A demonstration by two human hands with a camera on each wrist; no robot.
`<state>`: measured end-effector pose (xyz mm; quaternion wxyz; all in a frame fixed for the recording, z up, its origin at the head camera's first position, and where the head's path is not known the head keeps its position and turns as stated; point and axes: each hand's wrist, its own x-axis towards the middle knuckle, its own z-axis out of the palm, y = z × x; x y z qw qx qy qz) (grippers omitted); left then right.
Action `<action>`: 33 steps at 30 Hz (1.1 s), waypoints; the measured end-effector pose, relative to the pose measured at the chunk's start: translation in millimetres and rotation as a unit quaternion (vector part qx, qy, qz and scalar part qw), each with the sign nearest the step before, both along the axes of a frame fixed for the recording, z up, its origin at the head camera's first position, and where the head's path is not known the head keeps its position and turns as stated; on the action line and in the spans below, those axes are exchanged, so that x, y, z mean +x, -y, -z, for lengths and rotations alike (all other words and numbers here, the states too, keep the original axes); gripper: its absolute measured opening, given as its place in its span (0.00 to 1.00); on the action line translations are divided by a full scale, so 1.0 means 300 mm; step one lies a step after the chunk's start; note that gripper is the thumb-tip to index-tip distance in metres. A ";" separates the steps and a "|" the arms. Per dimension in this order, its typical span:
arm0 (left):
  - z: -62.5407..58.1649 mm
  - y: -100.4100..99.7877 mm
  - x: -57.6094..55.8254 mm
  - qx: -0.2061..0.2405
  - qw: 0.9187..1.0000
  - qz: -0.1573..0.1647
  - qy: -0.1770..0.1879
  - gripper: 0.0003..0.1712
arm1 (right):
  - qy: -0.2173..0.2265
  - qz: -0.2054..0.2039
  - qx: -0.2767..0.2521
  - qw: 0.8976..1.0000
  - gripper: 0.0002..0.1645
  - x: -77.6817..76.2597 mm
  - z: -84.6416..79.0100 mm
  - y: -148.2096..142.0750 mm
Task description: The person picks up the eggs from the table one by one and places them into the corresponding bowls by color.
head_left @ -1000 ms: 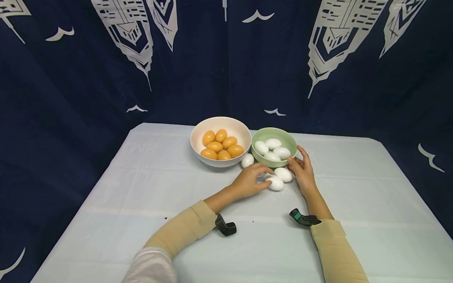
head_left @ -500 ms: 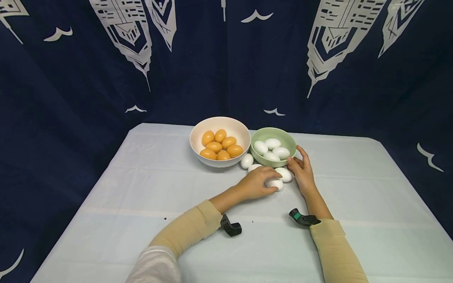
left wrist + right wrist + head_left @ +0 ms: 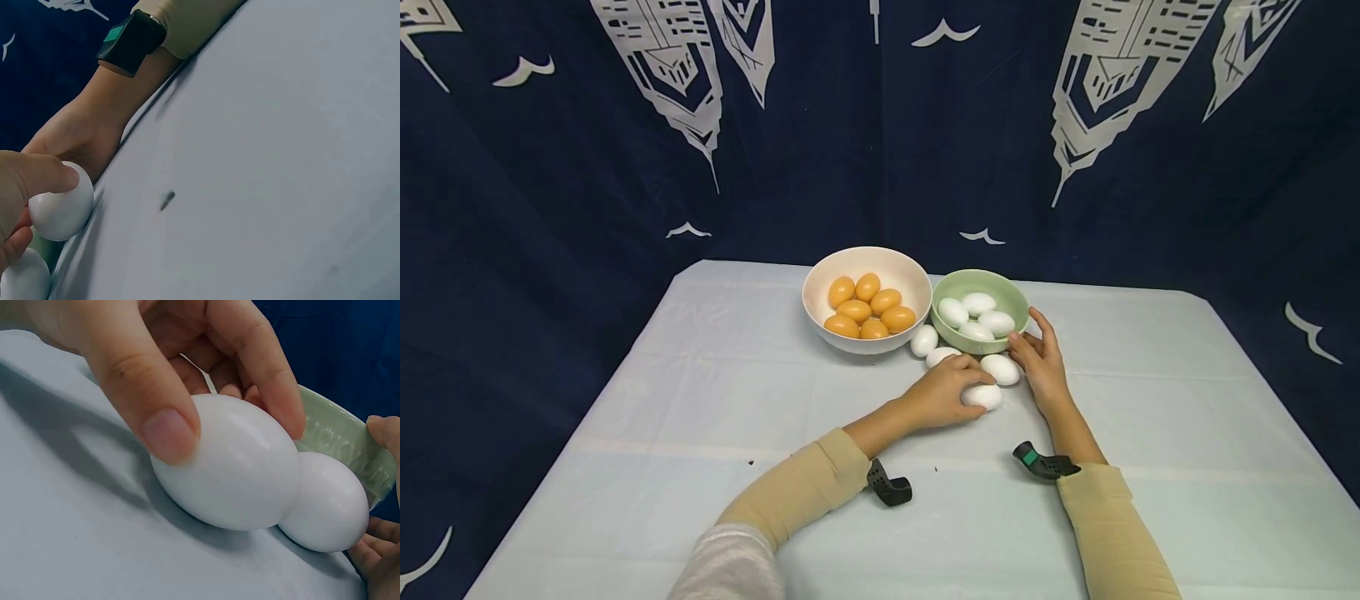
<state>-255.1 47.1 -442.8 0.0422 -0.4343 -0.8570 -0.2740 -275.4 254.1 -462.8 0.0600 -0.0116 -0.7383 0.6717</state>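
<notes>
My left hand (image 3: 942, 393) pinches a white egg (image 3: 985, 397) between thumb and fingers, low over the table. The right wrist view shows its thumb pressed on this egg (image 3: 228, 465), with a second white egg (image 3: 328, 503) close behind. My right hand (image 3: 1042, 367) holds the right side of a green bowl (image 3: 955, 340), which has several white eggs inside. In front of that bowl lie more white eggs: one (image 3: 1002, 370) between the hands, one (image 3: 940, 357) partly hidden behind the left hand, and one (image 3: 924, 341) beside the pale bowl.
A larger pale bowl (image 3: 820, 332) with several orange eggs (image 3: 854, 311) stands against the green bowl's left side. A light cloth covers the table (image 3: 700, 400). Dark blue patterned fabric (image 3: 820, 150) hangs behind its far edge.
My left hand has moved right and closed its fingers on the nearest white egg, which shifted slightly toward me. A white egg behind that hand came into view. The right hand stays put.
</notes>
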 end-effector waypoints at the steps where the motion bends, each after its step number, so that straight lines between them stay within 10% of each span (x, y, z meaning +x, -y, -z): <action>1: 0.003 0.002 0.002 0.003 1.000 0.000 0.003 0.22 | -0.002 0.000 -0.001 1.000 0.43 0.000 0.000 0.000; 33: 0.064 0.038 0.019 0.050 0.997 -0.012 0.059 0.29 | -0.003 0.011 0.005 1.000 0.42 0.002 0.003 0.003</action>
